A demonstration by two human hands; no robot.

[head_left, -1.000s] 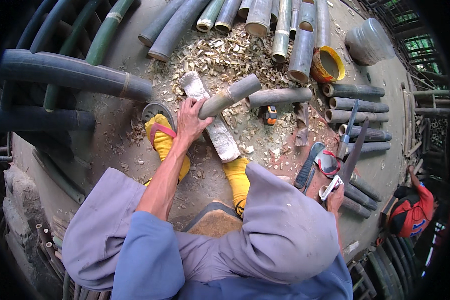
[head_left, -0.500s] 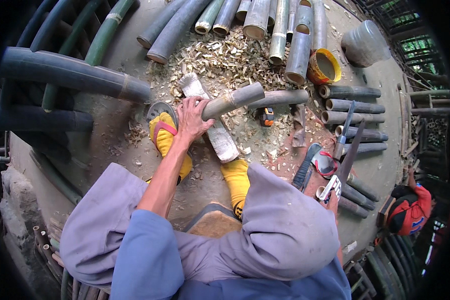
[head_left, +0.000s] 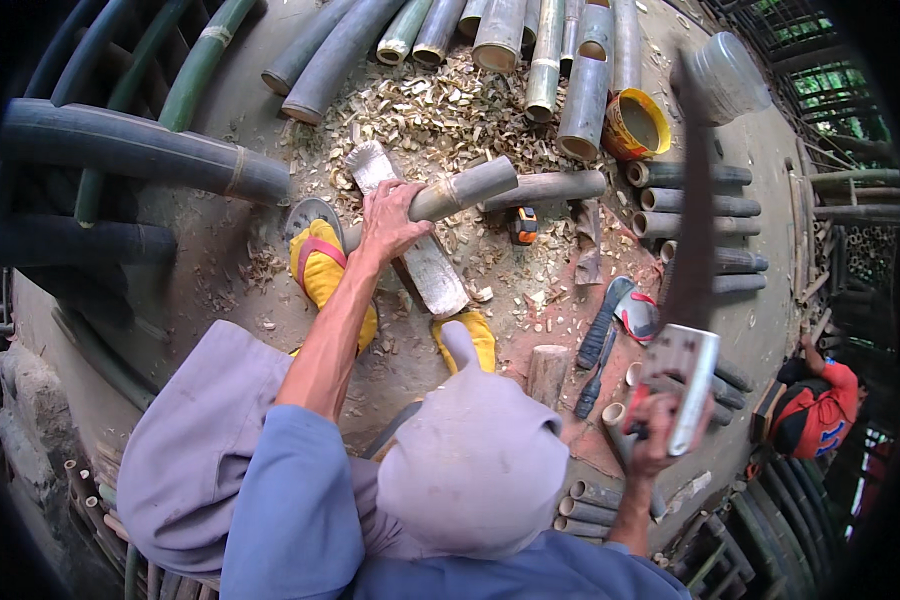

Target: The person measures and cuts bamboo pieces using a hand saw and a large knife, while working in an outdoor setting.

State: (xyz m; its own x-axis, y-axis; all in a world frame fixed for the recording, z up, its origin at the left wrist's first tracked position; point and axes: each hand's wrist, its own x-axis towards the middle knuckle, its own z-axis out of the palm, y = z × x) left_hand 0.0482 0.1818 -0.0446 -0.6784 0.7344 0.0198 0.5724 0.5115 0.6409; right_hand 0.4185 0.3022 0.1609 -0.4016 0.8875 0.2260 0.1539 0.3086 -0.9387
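The left hand (head_left: pixel 388 218) is wrapped around a bamboo tube (head_left: pixel 470 188), which slants across a pale wooden block (head_left: pixel 432 275) near the feet, while the right hand (head_left: pixel 654 430) grips the handle of a saw (head_left: pixel 692 230), its blurred blade pointing upward, well apart from the tube. Shavings (head_left: pixel 440 110) cover the ground beyond, and a tape measure (head_left: pixel 523 226) lies near the tube

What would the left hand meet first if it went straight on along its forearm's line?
Probably the heap of pale chips just beyond the left hand, though its height above them is hard to judge.
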